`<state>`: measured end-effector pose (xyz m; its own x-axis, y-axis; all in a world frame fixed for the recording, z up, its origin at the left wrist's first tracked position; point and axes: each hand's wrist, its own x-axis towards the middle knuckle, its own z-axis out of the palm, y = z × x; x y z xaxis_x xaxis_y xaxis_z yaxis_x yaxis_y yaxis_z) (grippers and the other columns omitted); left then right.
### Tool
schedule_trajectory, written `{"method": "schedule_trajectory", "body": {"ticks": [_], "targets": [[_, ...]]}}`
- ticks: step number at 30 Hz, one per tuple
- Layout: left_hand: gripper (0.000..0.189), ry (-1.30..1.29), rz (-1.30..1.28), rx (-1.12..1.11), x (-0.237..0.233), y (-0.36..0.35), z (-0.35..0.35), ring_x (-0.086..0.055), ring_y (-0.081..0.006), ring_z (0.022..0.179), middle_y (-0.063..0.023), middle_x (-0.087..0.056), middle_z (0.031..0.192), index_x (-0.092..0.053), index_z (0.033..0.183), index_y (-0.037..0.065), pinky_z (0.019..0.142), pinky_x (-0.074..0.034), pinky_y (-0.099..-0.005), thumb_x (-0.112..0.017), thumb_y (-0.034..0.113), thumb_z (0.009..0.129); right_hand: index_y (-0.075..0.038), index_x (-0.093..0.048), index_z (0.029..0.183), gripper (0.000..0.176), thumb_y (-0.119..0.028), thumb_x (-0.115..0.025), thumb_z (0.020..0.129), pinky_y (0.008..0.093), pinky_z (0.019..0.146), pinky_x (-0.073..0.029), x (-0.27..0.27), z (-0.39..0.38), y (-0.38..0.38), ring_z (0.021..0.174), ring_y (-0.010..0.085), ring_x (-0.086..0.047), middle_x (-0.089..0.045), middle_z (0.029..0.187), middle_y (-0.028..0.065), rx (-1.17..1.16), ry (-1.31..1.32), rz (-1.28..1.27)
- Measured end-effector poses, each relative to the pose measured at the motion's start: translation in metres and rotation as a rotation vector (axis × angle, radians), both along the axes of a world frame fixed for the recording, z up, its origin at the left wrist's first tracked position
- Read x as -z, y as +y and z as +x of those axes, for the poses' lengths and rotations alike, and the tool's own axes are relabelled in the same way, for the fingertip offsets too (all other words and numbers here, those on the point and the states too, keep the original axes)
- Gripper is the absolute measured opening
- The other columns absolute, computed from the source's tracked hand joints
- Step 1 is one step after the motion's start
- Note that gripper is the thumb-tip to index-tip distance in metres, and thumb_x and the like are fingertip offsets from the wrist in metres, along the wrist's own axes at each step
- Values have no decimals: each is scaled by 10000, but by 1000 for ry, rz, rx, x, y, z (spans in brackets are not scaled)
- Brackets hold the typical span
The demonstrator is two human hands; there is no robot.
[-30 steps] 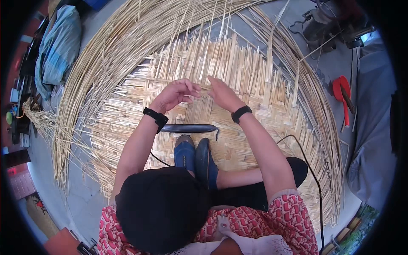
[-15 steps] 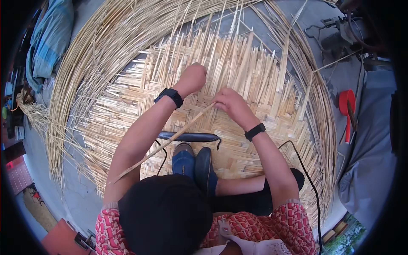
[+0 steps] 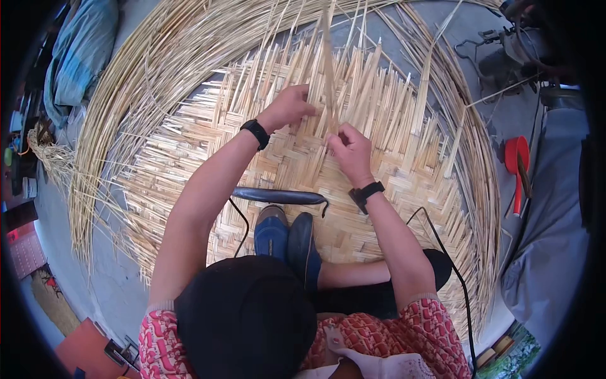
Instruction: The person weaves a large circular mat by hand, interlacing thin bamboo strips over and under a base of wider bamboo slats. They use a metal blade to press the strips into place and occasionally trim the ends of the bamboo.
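Right hand pinching strip, left hand angled inward

Woven mat is pale, rough straw-like strips, dark curved tool looks smooth and glossy, maybe metal, red ladle shiny plastic.

Black cap — red-patterned short-sleeved shirt, pale collar, black wristbands — blue shoes.

A red dipper lies near grey cloth on the right.
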<state>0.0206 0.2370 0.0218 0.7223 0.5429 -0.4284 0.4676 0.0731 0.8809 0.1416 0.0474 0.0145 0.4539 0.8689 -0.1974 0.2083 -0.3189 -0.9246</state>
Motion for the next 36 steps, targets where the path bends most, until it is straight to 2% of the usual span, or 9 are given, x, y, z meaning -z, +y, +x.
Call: {"method": "schedule_trajectory", "body": {"ticks": [4,6,11,14,20,23,30,33,36], "targets": [[353,-150,-202,82,0,2,-19,-645,-138,953,-70,-678,1073,-676,1199,43,811,-523,-286,-745,80,855,-81,-658,941,130,-167,-703,854,374,658,-495,0,-10,25,770,294,-632,-609,814,84,101,-24,-179],[387,-163,-303,161,-5,5,-28,-628,-172,1129,-89,-658,1201,-667,1250,49,980,-508,-337,-741,106,874,-85,-672,961,126,-180,-670,878,410,676,-506,3,-10,32,785,322,-633,-623,838,88,-232,-608,74],[270,-269,-346,-483,20,-32,-48,-667,-183,978,-94,-663,1128,-678,1203,25,809,-597,-297,-646,35,935,-76,-685,1024,143,-123,-611,912,405,742,-522,14,8,35,827,318,-645,-628,844,101,-346,-507,19],[241,-256,-265,-724,15,-60,-45,-671,-160,879,-85,-671,1074,-678,1173,9,728,-604,-245,-606,-14,944,-49,-682,1084,206,-28,-571,912,373,806,-521,24,12,31,865,294,-653,-631,903,116,-168,122,18],[197,-220,-338,-722,22,-40,-40,-678,-143,756,-34,-726,888,-733,1066,48,679,-538,-272,-596,71,926,-20,-604,1238,374,13,-566,867,379,978,-465,18,-30,-8,1146,274,-561,-588,1187,103,-256,-963,172],[149,152,566,-371,19,-62,-48,-667,-114,777,-38,-747,850,-777,862,44,726,-520,-273,-630,25,860,-16,-592,1232,391,-27,-584,841,397,1016,-440,29,-39,-9,1167,265,-543,-579,1202,88,-264,-1083,194],[251,-625,-120,-1071,10,-15,-118,-671,-165,895,-86,-698,1093,-716,1091,17,738,-565,-276,-565,-27,895,-92,-656,1166,347,-67,-603,823,412,933,-472,-19,-22,24,1027,285,-615,-645,1090,126,-549,-880,77],[257,-743,-541,-850,-20,5,-137,-660,-151,821,-88,-680,1114,-705,1129,30,726,-581,-274,-559,9,919,-66,-680,1103,242,-94,-611,873,419,849,-482,-2,-41,69,935,324,-616,-644,992,148,-447,-571,254],[261,-307,-258,-431,-46,20,-116,-677,-167,803,-79,-695,1048,-693,1173,50,689,-579,-279,-569,93,948,-54,-677,1071,201,-162,-637,906,405,813,-483,2,-35,88,910,321,-612,-624,941,146,-541,-366,127]]}}
